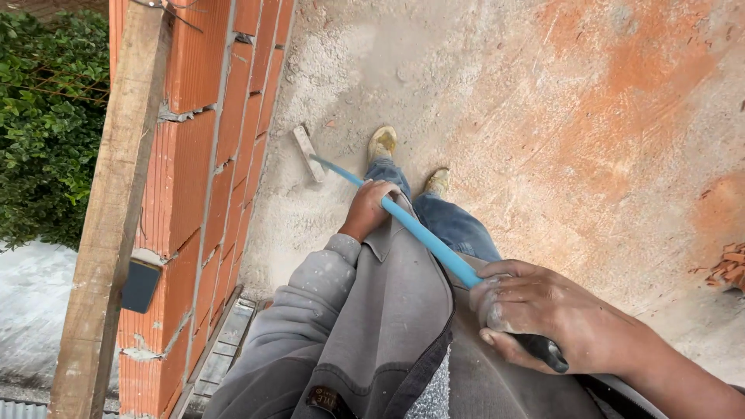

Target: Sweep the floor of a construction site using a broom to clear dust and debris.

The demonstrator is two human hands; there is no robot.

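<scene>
gripping a blue handle (419, 233) with both hands, the person drags a small flat wooden head (307, 153) over the floor (543, 116) close to the brick wall (209, 155). left hand (368, 208) is wrapped round mid-handle; right hand (535, 310) is closed round the black end grip. by the look of it, the work is partway: loose pale grit lies near the wall's foot, while smoother orange-stained concrete spreads toward the right edge. a rough timber plank (116, 209) leans on the wall.

Grey sweatshirt (310, 326); blue jeans (454, 225); dusty yellowish shoes (382, 143)
</scene>
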